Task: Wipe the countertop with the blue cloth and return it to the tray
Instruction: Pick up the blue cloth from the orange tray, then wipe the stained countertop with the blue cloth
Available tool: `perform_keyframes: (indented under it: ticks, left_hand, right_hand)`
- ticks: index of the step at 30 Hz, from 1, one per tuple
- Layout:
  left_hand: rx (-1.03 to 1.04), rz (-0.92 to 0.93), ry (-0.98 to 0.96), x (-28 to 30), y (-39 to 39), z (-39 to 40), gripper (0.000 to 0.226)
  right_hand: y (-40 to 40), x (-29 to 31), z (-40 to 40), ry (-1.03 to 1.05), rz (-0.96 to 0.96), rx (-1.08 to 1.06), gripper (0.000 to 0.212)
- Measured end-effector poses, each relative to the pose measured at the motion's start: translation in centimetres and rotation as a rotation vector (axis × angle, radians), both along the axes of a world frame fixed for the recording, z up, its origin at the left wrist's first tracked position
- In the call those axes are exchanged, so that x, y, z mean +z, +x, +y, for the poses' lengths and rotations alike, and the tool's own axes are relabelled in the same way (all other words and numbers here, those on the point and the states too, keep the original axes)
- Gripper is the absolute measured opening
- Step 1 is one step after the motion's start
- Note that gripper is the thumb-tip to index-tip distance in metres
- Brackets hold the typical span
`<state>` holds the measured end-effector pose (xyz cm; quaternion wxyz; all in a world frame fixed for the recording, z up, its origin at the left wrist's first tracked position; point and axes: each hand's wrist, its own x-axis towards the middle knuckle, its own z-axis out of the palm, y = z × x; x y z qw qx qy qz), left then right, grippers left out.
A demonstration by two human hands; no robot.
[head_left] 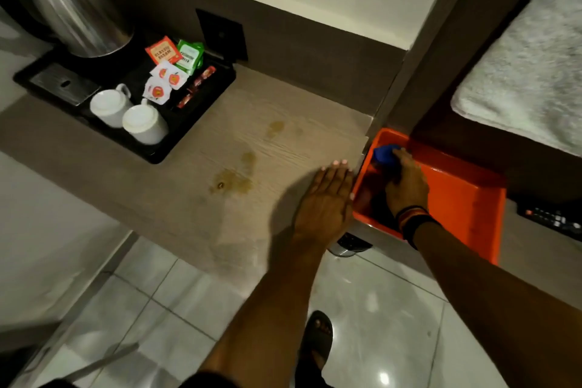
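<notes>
The light wooden countertop carries brownish spill stains near its middle. My left hand lies flat on the counter's right end, fingers together and extended, holding nothing. An orange tray sits just off the counter's right edge. Inside its far left corner is the blue cloth, bunched up, with my right hand closed on it from above. Most of the cloth is hidden under my fingers.
A black tray at the counter's back left holds a steel kettle, two white cups and sachets. A white towel lies at the right. A remote rests beyond the orange tray. Tiled floor below.
</notes>
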<state>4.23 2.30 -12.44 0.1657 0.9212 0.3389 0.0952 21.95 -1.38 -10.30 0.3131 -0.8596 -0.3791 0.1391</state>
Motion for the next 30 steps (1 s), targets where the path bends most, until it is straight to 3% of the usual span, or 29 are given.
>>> perform_keyframes:
  ticks: [5, 8, 11, 13, 15, 17, 21, 26, 30]
  left_hand:
    - [0.055, -0.156, -0.037, 2.3, -4.8, -2.3, 0.052]
    - [0.145, -0.121, -0.035, 3.0, -11.2, -3.4, 0.056]
    - [0.298, -0.02, -0.043, 3.3, -18.2, -2.8, 0.06]
    - [0.396, 0.027, -0.028, 3.5, -22.4, -2.0, 0.059]
    - [0.463, 0.054, -0.022, 3.3, -25.7, -1.1, 0.059]
    - [0.509, 0.061, -0.026, 2.9, -27.5, 0.1, 0.058]
    - [0.574, 0.052, -0.092, 1.6, -28.7, 3.5, 0.06]
    - [0.736, 0.003, -0.038, 0.1, -26.6, 5.7, 0.059]
    - [0.681, -0.022, 0.073, -0.8, -26.3, 6.5, 0.057]
  right_hand:
    - [-6.0, 6.0, -2.0, 0.177, -0.002, 0.059, 0.067]
    - [-12.2, 7.6, -2.7, 0.178, 0.064, 0.069, 0.064]
    - [-18.7, 6.9, -3.4, 0.068, 0.188, 0.168, 0.06]
    - [-22.3, 4.9, -3.8, -0.138, 0.268, 0.268, 0.059]
    - [-24.6, 2.9, -3.9, -0.304, 0.129, 0.314, 0.062]
    - [-25.2, 1.6, -3.8, -0.301, -0.058, 0.284, 0.065]
    - [-25.2, -0.6, -2.9, -0.282, -0.255, 0.235, 0.064]
    - [-23.3, -2.1, 1.1, -0.281, -0.326, 0.196, 0.066]
    - [-21.4, -1.7, 6.4, -0.292, -0.336, 0.346, 0.06]
